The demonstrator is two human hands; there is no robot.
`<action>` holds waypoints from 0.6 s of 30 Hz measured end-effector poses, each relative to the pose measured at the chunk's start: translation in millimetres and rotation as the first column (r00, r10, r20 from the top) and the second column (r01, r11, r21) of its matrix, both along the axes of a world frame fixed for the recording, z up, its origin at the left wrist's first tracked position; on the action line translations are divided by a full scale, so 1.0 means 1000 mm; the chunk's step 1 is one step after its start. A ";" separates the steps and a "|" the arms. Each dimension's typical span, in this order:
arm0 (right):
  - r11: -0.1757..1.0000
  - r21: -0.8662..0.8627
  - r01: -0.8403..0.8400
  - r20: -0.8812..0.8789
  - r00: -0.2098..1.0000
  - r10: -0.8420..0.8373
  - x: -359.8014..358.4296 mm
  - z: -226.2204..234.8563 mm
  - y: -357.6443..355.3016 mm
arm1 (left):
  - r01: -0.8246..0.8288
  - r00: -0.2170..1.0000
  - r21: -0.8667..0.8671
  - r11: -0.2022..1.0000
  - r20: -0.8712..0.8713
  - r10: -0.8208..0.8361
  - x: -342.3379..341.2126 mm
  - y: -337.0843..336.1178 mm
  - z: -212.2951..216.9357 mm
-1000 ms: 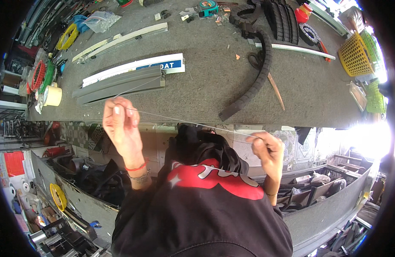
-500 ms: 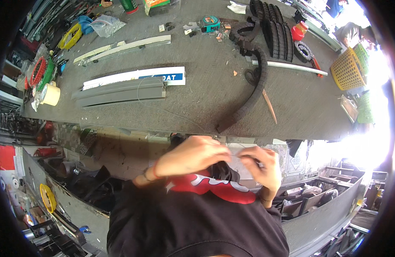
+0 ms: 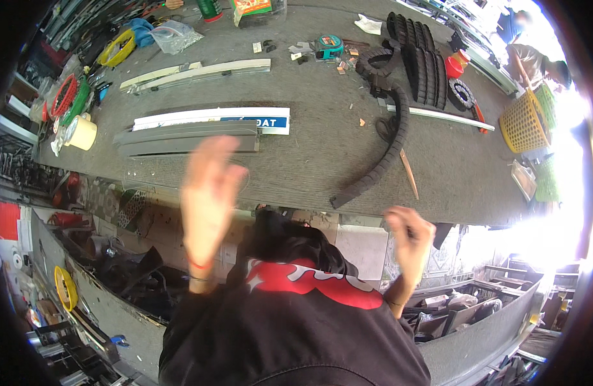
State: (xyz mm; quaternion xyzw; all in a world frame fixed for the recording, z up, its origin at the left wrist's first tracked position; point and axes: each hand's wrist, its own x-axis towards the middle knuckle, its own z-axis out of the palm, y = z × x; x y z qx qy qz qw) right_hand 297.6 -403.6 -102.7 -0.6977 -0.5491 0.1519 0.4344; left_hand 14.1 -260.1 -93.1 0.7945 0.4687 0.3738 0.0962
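Observation:
My left hand point(image 3: 209, 193) is raised in front of the near edge of the grey workbench point(image 3: 322, 161), blurred by motion, with its fingers apart and nothing visible in it. My right hand point(image 3: 412, 238) is lower and to the right, below the bench edge, with its fingers curled in. No object shows in its grip. Just beyond my left hand lie long grey metal profiles point(image 3: 187, 136) and a white strip with a blue label point(image 3: 213, 118). A black segmented cable chain point(image 3: 389, 141) curves across the bench between the two hands.
A yellowish tape roll point(image 3: 83, 132) and coloured wire coils point(image 3: 65, 96) sit at the left end. A tape measure point(image 3: 328, 46), black tyre-like parts point(image 3: 425, 61) and a yellow basket point(image 3: 524, 122) lie farther back. Other people point(image 3: 534, 58) stand at the far right. Bins of scrap are below the bench.
My hands were together at my chest half a second ago; now they have parted, the left swinging up and left, the right moving out to the right.

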 end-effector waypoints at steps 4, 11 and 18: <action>0.942 -0.069 -0.328 -0.137 0.939 0.317 -0.049 0.007 0.028 | 0.670 0.741 -0.254 0.697 0.170 -0.650 0.067 -0.041 -0.014; 0.990 -0.058 -0.132 -0.110 0.986 0.125 -0.050 0.005 0.039 | 0.640 0.767 -0.315 0.701 0.315 -0.559 0.049 -0.036 -0.016; 0.926 -0.151 -0.347 0.577 0.729 0.368 -0.009 -0.018 0.055 | 0.524 0.706 -0.483 0.701 0.707 -0.041 0.023 -0.022 -0.018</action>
